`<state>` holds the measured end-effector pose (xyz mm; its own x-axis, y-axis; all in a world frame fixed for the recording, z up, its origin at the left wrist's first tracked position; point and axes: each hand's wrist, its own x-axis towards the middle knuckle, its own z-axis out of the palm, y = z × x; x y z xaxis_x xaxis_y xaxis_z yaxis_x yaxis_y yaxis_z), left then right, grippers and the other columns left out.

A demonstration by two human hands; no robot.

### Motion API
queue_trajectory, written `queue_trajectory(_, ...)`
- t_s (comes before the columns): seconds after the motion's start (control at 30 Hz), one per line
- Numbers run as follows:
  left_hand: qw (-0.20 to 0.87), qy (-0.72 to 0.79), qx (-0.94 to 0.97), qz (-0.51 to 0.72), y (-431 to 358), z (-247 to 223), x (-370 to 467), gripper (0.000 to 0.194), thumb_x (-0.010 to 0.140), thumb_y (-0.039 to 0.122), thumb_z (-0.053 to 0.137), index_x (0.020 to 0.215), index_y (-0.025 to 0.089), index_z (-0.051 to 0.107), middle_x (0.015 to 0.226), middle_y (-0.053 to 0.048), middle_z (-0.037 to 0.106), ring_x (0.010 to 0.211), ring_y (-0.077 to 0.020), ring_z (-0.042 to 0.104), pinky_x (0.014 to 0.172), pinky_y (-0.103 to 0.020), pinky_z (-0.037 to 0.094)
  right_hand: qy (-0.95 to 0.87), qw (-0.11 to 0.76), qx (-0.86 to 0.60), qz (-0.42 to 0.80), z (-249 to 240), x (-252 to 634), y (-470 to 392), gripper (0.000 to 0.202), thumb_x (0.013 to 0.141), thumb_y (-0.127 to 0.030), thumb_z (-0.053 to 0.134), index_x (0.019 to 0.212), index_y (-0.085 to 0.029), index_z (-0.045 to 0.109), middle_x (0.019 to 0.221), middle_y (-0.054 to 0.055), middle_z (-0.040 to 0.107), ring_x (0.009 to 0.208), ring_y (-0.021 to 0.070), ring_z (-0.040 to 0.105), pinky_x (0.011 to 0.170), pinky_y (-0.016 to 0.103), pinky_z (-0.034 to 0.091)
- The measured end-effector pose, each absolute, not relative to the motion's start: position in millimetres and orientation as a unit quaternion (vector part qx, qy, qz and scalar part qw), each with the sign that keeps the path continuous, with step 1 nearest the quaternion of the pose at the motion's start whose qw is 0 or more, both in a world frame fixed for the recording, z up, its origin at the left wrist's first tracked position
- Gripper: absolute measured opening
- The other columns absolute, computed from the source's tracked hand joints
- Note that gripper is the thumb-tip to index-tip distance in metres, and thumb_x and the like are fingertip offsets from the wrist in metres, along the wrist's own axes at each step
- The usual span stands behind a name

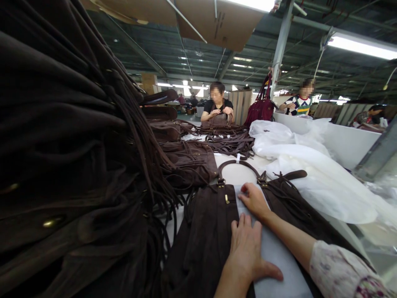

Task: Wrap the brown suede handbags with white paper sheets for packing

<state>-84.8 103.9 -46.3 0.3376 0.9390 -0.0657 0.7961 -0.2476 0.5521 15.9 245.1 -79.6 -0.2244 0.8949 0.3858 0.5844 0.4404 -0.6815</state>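
A dark brown bag (204,231) with a looped handle (238,162) and brass-coloured fittings lies on the table before me. Down its middle runs a smooth pale sheet (276,256), with brown material on both sides. My left hand (246,248) rests palm down with fingers spread, across the bag's brown edge and the sheet, thumb pointing right. Farther up, my right hand (256,202) is on the sheet near the handle, its fingers loosely bent and apart. Neither hand visibly holds anything. The right hand's palm side is partly hidden.
A tall heap of brown bags (62,165) with hanging straps fills the left. White plastic wrapping (322,178) lies at the right. More brown straps (232,142) and bags lie ahead. A co-worker (217,103) handles brown material across the table; a maroon bag (262,105) hangs beyond.
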Motion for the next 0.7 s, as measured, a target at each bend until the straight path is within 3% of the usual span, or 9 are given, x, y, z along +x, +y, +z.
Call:
queue_trajectory(0.13, 0.26, 0.56, 0.775, 0.132, 103.9, -44.1, -84.6, 0.106, 0.047, 0.077, 0.068, 0.13, 0.013, 0.049, 0.15, -0.027, 0.028, 0.143, -0.0399, 0.013, 0.115, -0.059, 0.01, -0.737, 0.361, -0.542, 0.184, -78.6, 10.0, 259.4, 0.019, 0.074, -0.024, 0.067, 0.083, -0.019, 0.051, 0.077, 0.001, 0.056, 0.073, 0.0182, 0.051, 0.068, 0.029, 0.036)
queue_trajectory(0.27, 0.256, 0.561, 0.778, 0.116, 104.2, -41.8, -85.3, 0.104, 0.05, 0.076, 0.068, 0.13, 0.014, 0.048, 0.15, -0.026, 0.027, 0.143, -0.0395, 0.013, 0.115, -0.06, 0.01, -0.732, 0.323, -0.568, 0.193, -72.8, 8.9, 274.3, 0.009, 0.088, -0.025, 0.05, 0.085, -0.017, 0.053, 0.072, 0.003, 0.056, 0.068, 0.0175, 0.053, 0.064, 0.029, 0.036)
queue_trajectory(0.37, 0.252, 0.564, 0.779, 0.103, 105.3, -41.3, -85.4, 0.106, 0.049, 0.075, 0.069, 0.132, 0.014, 0.046, 0.151, -0.025, 0.025, 0.144, -0.0397, 0.011, 0.115, -0.059, 0.009, -0.77, 0.265, -0.53, 0.237, -65.7, 19.1, 277.7, 0.022, 0.091, -0.035, 0.051, 0.101, -0.017, 0.056, 0.067, -0.001, 0.057, 0.057, 0.0135, 0.052, 0.059, 0.026, 0.038)
queue_trajectory(0.43, 0.257, 0.563, 0.78, 0.093, 106.0, -41.1, -84.6, 0.107, 0.049, 0.075, 0.069, 0.133, 0.013, 0.045, 0.152, -0.026, 0.023, 0.144, -0.04, 0.009, 0.115, -0.06, 0.008, -0.8, 0.232, -0.491, 0.256, -62.2, 28.3, 274.8, 0.052, 0.078, -0.044, 0.069, 0.12, -0.02, 0.05, 0.079, -0.001, 0.06, 0.058, 0.0118, 0.053, 0.06, 0.025, 0.041)
queue_trajectory(0.5, 0.257, 0.56, 0.782, 0.094, 106.5, -40.5, -83.3, 0.105, 0.05, 0.075, 0.069, 0.132, 0.013, 0.046, 0.152, -0.026, 0.023, 0.144, -0.0401, 0.008, 0.115, -0.06, 0.008, -0.822, 0.214, -0.466, 0.249, -61.5, 34.3, 270.3, 0.086, 0.057, -0.04, 0.086, 0.13, -0.022, 0.044, 0.098, 0.002, 0.059, 0.072, 0.0144, 0.057, 0.068, 0.026, 0.043)
queue_trajectory(0.53, 0.256, 0.559, 0.783, 0.094, 106.7, -40.0, -82.8, 0.104, 0.05, 0.075, 0.068, 0.131, 0.013, 0.046, 0.151, -0.026, 0.024, 0.144, -0.0401, 0.01, 0.114, -0.06, 0.009, -0.828, 0.21, -0.462, 0.239, -62.1, 35.2, 268.4, 0.093, 0.05, -0.037, 0.089, 0.13, -0.023, 0.044, 0.104, 0.004, 0.056, 0.081, 0.0168, 0.057, 0.074, 0.028, 0.043)
queue_trajectory(0.6, 0.251, 0.56, 0.784, 0.096, 107.1, -39.0, -82.4, 0.102, 0.051, 0.075, 0.068, 0.129, 0.013, 0.048, 0.15, -0.027, 0.026, 0.143, -0.0401, 0.013, 0.114, -0.06, 0.011, -0.832, 0.205, -0.465, 0.22, -64.9, 32.5, 266.5, 0.091, 0.05, -0.034, 0.089, 0.128, -0.023, 0.045, 0.109, 0.006, 0.053, 0.093, 0.0209, 0.055, 0.082, 0.031, 0.041)
queue_trajectory(0.7, 0.242, 0.559, 0.786, 0.102, 107.4, -38.8, -83.6, 0.099, 0.051, 0.075, 0.068, 0.127, 0.014, 0.049, 0.15, -0.026, 0.028, 0.143, -0.0398, 0.015, 0.114, -0.059, 0.013, -0.829, 0.206, -0.48, 0.199, -68.7, 23.4, 267.7, 0.07, 0.066, -0.036, 0.082, 0.125, -0.023, 0.048, 0.107, 0.007, 0.052, 0.096, 0.0228, 0.053, 0.084, 0.034, 0.038)
